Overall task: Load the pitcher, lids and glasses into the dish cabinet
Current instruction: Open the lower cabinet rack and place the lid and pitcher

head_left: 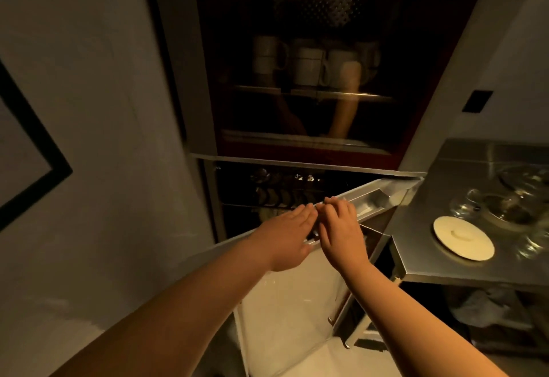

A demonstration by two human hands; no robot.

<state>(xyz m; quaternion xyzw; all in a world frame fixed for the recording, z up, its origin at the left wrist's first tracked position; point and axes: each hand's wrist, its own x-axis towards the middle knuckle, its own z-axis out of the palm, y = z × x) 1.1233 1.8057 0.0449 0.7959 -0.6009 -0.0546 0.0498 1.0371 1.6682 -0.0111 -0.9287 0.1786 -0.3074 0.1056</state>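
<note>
The dish cabinet stands dim with its lower door swung open; both hands rest on that door's top edge, left hand and right hand side by side, fingers straight and together. Right of the cabinet, a white lid and clear glasses sit on the steel worktop

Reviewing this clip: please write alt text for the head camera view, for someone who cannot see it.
Both hands, left hand and right hand, reach side by side to the top edge of the dish cabinet's lower door, which is partly open. White mugs sit behind the dark glass upper door. On the steel counter to the right lie a white lid and clear glasses.
</note>
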